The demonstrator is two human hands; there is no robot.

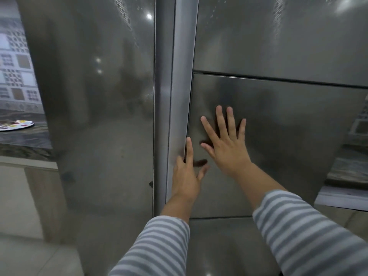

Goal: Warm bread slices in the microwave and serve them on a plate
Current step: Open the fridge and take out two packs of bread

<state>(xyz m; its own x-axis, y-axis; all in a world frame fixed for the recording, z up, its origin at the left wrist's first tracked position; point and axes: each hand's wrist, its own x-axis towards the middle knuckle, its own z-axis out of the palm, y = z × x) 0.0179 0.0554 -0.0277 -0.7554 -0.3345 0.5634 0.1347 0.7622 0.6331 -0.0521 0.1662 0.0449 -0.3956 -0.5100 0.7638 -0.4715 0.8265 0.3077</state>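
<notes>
A steel fridge fills the view. My right hand (227,144) lies flat with fingers spread on its middle right door panel (298,120). My left hand (186,176) is at that panel's left edge, with fingertips tucked into the seam beside the vertical steel strip (179,86) and the thumb sticking out. A white plate (17,125) with coloured spots sits on the dark stone counter (23,144) at far left. No bread or microwave is in view.
The tall left fridge door (99,116) stands shut. Another panel (288,36) sits above the one I touch. A second counter (350,172) with a white sheet-like object (342,200) is at right. Patterned wall tiles (16,62) are behind the plate.
</notes>
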